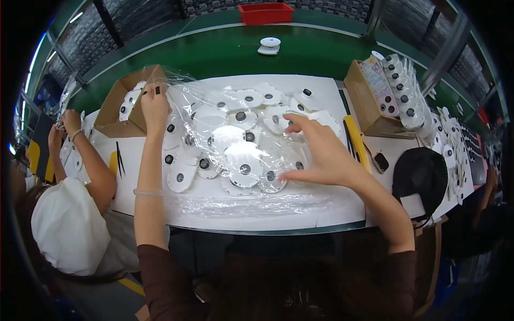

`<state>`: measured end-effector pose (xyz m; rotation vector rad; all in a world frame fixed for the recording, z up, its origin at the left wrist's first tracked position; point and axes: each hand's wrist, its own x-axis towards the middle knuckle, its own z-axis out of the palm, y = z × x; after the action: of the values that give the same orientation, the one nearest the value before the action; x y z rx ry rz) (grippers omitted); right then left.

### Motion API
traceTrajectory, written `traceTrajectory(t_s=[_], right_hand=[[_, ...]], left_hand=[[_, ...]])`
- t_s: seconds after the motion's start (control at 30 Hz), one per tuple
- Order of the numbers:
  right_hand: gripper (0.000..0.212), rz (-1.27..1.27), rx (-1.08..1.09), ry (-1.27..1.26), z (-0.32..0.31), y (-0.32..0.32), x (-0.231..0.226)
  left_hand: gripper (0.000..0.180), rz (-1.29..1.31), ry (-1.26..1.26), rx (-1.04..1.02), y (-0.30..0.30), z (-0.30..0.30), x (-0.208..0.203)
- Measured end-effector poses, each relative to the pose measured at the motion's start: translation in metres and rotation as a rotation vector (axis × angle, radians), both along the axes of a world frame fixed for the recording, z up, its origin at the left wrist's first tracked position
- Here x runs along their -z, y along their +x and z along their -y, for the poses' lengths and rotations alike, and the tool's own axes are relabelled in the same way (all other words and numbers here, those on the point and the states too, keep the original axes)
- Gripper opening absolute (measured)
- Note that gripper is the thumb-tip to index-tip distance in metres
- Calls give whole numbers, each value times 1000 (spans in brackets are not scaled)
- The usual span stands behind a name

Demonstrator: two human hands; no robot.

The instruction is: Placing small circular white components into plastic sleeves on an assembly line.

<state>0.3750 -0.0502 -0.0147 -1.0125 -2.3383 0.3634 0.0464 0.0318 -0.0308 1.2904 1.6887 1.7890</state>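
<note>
My left hand (pixel 155 109) is raised beside the left cardboard box, its fingers closed on the edge of a clear plastic bag (pixel 184 85). From there the crinkled film spreads over a pile of round white plastic parts with dark round centres (pixel 244 168). My right hand (pixel 324 155) hovers at the right side of the pile, thumb and fingers curved wide apart, with nothing seen between them. Small dark patches show at my left fingertips; what they are I cannot tell. Another flattened stretch of clear plastic film (pixel 251 207) lies along the near table edge.
A cardboard box (pixel 110 120) holding white parts stands left; another box (pixel 369 125) stands right beside bagged parts (pixel 409 101). Near my right forearm lie a yellow strip (pixel 356 142) and a black cap (pixel 420 176). Behind is a red bin (pixel 266 13). A white-capped co-worker (pixel 69 224) works at left.
</note>
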Motion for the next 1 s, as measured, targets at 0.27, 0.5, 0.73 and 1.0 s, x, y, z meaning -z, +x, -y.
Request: traceTrajectory(t_s=[0.27, 0.5, 0.73, 1.0], right_hand=[[33, -518, -96, -436, -16, 14, -27], [89, -75, -87, 105, 9, -33, -22], [67, 192, 74, 432, -8, -119, 0], [28, -398, -107, -444, -78, -73, -39]], left_hand=[[6, -112, 240, -7, -16, 78, -53], [12, 254, 454, 217, 30, 126, -78], [8, -299, 676, 184, 69, 96, -115], [13, -264, 541, -96, -14, 61, -55]])
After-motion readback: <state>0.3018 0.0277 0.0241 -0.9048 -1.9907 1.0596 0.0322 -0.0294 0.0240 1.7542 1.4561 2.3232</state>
